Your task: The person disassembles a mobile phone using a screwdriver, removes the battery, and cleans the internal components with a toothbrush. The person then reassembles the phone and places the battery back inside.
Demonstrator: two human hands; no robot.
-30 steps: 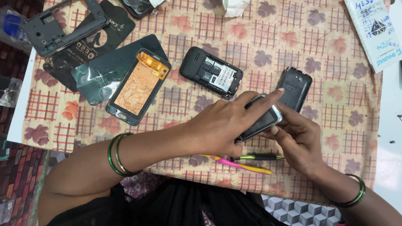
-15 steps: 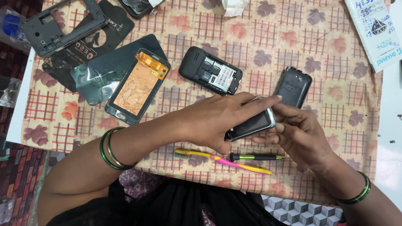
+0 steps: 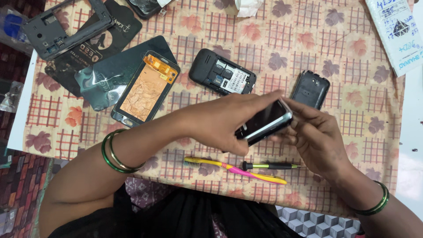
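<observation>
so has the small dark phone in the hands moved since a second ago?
Yes. The small dark phone has shifted left, away from the black back cover on the cloth, gripped by both the left hand and right hand.

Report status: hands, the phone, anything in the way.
Left hand and right hand both grip small phone above table. Toothbrush, screwdriver lie below. Nothing blocking.

A small dark mobile phone [image 3: 265,121] with a silver-grey rim is held tilted above the checked, leaf-printed tablecloth, its glossy face turned up and its right end raised. It sits between the two hands, with its left end hidden under fingers, near the table's front edge.
</observation>
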